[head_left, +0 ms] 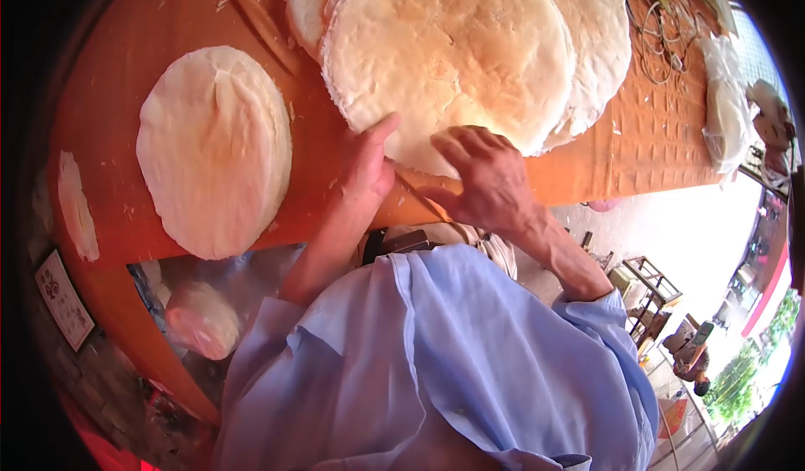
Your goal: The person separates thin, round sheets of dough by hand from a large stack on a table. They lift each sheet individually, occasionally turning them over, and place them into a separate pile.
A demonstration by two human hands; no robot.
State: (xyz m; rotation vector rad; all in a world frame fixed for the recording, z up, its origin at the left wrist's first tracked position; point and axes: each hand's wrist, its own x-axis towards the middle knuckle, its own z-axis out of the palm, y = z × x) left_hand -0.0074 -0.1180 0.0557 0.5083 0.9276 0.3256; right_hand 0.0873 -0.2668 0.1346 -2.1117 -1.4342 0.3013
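Observation:
A large round flatbread (453, 52) with browned patches lies on top of other flatbreads at the back of the orange-covered table (327, 127). My left hand (371, 165) is at the near left edge of this top bread, its thumb pointing up against the rim. The other fingers of that hand are hidden, so its grip cannot be made out. My right hand (490, 173) rests its slightly bent fingertips on the bread's near edge. Its thumb is stretched out to the left, apart from the fingers.
Another stack of flatbreads (214, 152) lies to the left, beside a torn strip of bread (77, 207). Cords (662, 39) and a white plastic bag (725, 102) are at the table's right end. Below the table sits a filled plastic bag (201, 320). A person (688, 358) is in the distance at right.

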